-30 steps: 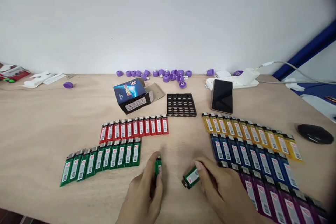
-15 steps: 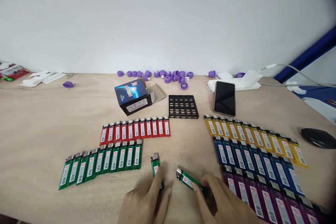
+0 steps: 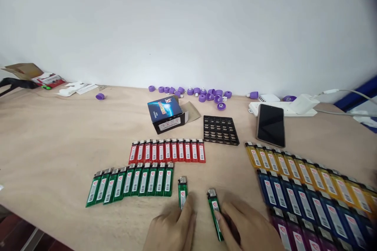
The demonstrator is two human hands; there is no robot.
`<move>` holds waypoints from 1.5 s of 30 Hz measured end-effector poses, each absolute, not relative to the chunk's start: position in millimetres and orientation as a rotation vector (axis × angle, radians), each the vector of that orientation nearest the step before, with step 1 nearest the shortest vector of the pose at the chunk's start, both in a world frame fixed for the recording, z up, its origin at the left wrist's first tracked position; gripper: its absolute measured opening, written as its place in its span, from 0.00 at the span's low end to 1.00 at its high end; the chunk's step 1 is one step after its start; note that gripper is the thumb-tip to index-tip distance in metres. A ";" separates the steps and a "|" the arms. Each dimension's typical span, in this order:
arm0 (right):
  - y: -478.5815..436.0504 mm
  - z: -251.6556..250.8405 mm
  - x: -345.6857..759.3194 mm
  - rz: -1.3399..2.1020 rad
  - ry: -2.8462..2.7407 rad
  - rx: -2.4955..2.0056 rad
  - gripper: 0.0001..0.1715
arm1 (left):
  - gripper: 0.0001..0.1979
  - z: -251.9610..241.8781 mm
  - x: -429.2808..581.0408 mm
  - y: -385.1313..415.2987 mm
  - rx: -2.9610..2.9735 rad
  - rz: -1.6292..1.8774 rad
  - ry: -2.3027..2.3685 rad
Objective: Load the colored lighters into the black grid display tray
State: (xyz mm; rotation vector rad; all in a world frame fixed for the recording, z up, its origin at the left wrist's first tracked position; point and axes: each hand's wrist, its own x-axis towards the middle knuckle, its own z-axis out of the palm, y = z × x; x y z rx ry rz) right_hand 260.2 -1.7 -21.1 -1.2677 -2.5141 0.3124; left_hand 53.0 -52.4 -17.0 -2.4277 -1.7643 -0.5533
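In the head view, your left hand (image 3: 172, 229) lay low in the frame, its fingertips (image 3: 191, 204) against the lower end of a green lighter (image 3: 182, 193). The lighter lay flat on the table (image 3: 55, 153), with its metal cap pointing away from you. You could not be seen to be clearly clenching it or letting it go, so I cannot tell the state of that grip.

Your right hand (image 3: 247, 223) sat just to the right, its fingers (image 3: 219, 216) over a second green lighter (image 3: 214, 213). That lighter was tilted slightly, and its lower part was partly hidden. Whether that grip was closed on it, I also cannot tell.

Both lighters looked light, stiff and slick, so the flat sides of the body, below the cap, seemed the best place to hold.

A row of green lighters (image 3: 131, 182) lay just left of your left hand, below a row of red lighters (image 3: 166, 151). Your right hand was near rows of blue lighters (image 3: 309, 206) and purple lighters (image 3: 294, 235), which left little room on that side. The near table edge showed at lower left.
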 end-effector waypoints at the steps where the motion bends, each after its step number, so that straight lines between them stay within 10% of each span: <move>1: 1.6 -18.3 255.7 0.359 -2.519 -1.258 0.11 | 0.20 -16.9 51.2 -52.2 -2.434 -0.569 -1.752; 45: 22.3 -23.8 187.9 0.600 -2.348 -1.250 0.05 | 0.23 -43.1 0.3 -53.1 -2.489 -0.612 -1.769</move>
